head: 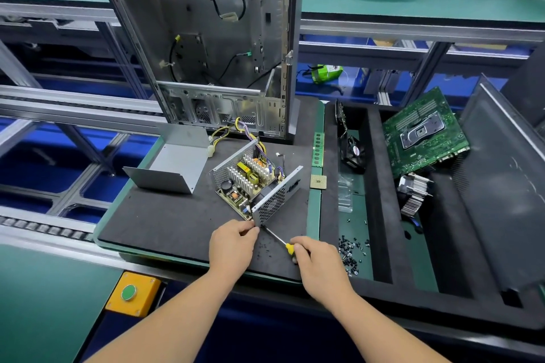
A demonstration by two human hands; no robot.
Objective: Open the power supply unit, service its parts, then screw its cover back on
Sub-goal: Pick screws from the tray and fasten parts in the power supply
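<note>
We see the PSU [256, 186] lying open on the black mat [165, 221], in front of the bare case [206, 47], its heatsinks and board showing and its wires [236, 130] trailing back toward the case. Its cover [174, 165] sits apart on the mat to the left, upturned.

Our left hand [231, 246] is at the PSU's near corner, thumb and forefinger pressed together in a pinch right by the screwdriver tip; what they pinch is too small to tell. Our right hand [318, 265] curls its fingers round the yellow handle of the screwdriver [278, 240], whose shaft slants up and left to the base of the PSU's mesh wall.

Just right of the mat lie a RAM stick [318, 149] and a CPU [318, 181]. Further right, the foam tray [383, 215] holds loose screws [352, 253], a fan [352, 153], a motherboard [424, 138] and a heatsink [414, 194]. A green button [129, 293] sits in a yellow box at the bench's near edge.
</note>
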